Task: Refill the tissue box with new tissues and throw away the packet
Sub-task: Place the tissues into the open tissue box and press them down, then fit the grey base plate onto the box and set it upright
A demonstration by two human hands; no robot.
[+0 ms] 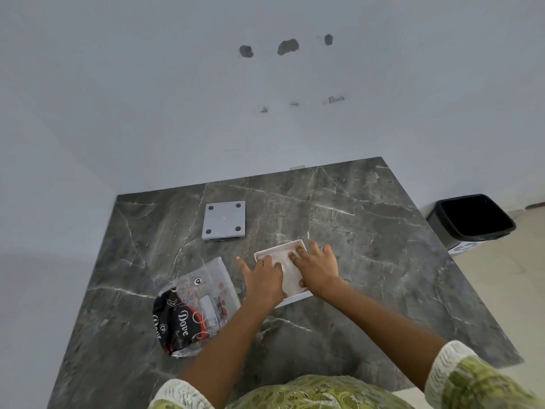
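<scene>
A white square tissue box (267, 254) lies open side up on the dark marble table, with white tissues (287, 268) inside. My left hand (262, 278) lies flat over the box's left part, fingers spread. My right hand (317, 267) presses flat on the tissues at the right, fingers spread. The emptied plastic packet (194, 308), clear with black and red print, lies crumpled left of the box. The box's grey bottom panel (224, 219), with a dark pad at each corner, lies farther back on the table.
The marble table (368, 231) stands against a pale wall. A black bin (472, 221) with an open top stands on the floor beyond the table's right edge.
</scene>
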